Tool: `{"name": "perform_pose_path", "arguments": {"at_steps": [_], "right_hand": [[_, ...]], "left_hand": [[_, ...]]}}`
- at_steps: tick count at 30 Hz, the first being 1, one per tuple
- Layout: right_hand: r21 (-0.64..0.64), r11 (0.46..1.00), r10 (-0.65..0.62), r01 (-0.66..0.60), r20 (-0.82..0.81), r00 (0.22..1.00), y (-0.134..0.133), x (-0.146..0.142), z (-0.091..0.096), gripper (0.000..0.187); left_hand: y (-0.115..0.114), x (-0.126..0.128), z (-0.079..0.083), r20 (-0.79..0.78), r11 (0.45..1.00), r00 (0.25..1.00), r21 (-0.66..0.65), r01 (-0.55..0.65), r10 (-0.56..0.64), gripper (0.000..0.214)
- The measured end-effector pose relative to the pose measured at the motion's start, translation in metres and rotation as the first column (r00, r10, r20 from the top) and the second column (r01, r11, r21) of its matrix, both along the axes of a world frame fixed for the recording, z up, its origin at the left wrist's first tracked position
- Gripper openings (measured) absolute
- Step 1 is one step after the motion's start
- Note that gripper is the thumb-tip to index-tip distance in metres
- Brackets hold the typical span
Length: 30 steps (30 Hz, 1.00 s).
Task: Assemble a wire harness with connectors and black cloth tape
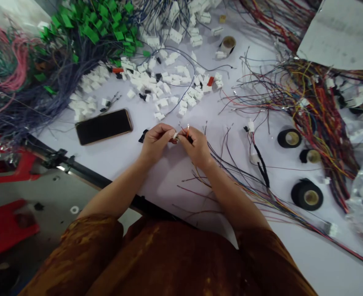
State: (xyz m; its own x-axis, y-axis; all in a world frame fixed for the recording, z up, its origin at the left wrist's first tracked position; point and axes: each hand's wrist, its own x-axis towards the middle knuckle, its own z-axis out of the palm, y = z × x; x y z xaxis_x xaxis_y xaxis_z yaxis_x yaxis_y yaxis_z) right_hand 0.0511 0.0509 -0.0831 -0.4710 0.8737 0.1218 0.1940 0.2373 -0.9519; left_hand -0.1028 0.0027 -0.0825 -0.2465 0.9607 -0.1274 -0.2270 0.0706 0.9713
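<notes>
My left hand [158,139] is closed in a pinch on a small white connector [175,135], near the middle of the table. Right beside it, my right hand [195,144] is closed on thin wires [187,130], whose tips stick up above the fingers. The two hands almost meet at the connector; whether a wire sits inside it is hidden by the fingertips. From under my right hand and forearm, a wire harness [246,187] runs down to the right, with several loose ends fanned out on the table.
Loose white connectors [164,88] lie beyond my hands. A phone [104,126] rests at the left. Black tape rolls [307,194] and a wire bundle [320,107] are at the right. Green connectors [95,24] on wires pile up at the back left. A black table edge [95,176] runs below.
</notes>
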Motion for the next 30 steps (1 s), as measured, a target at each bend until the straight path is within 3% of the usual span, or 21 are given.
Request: {"name": "perform_pose_path", "arguments": {"at_steps": [7,13,19,23,26,28,30], "right_hand": [[0.019,0.998,0.054,-0.053,-0.046,0.997,0.003,0.004,0.001,0.017],[-0.031,0.999,0.027,-0.029,-0.044,0.999,0.003,0.005,0.002,0.017],[-0.063,0.998,0.026,-0.028,-0.036,0.999,0.002,0.006,0.004,0.02],[-0.12,0.993,-0.02,0.005,-0.119,0.993,0.004,0.007,0.004,0.026],[-0.155,0.982,0.072,-0.106,-0.211,0.975,0.006,0.009,0.003,0.036],[-0.169,0.969,0.14,-0.178,-0.215,0.966,0.005,0.009,0.003,0.039],[-0.19,0.969,0.121,-0.16,-0.205,0.971,0.004,0.008,0.003,0.032]], "left_hand": [[0.001,0.001,-0.004,0.04,0.999,0.998,-0.032,0.044,-0.043,0.02],[0.001,0.005,0.005,0.155,0.997,0.988,-0.071,0.004,0.007,0.029],[0.0,0.006,0.004,0.125,0.995,0.992,-0.091,0.044,-0.032,0.029],[0.005,0.003,0.005,0.205,0.99,0.979,-0.142,0.02,0.01,0.031],[0.008,0.001,0.005,0.22,0.985,0.975,-0.174,0.015,0.024,0.04],[0.009,0.0,0.005,0.202,0.984,0.979,-0.174,0.041,-0.005,0.035],[0.008,-0.001,0.003,0.169,0.986,0.985,-0.161,0.047,-0.02,0.03]]}}
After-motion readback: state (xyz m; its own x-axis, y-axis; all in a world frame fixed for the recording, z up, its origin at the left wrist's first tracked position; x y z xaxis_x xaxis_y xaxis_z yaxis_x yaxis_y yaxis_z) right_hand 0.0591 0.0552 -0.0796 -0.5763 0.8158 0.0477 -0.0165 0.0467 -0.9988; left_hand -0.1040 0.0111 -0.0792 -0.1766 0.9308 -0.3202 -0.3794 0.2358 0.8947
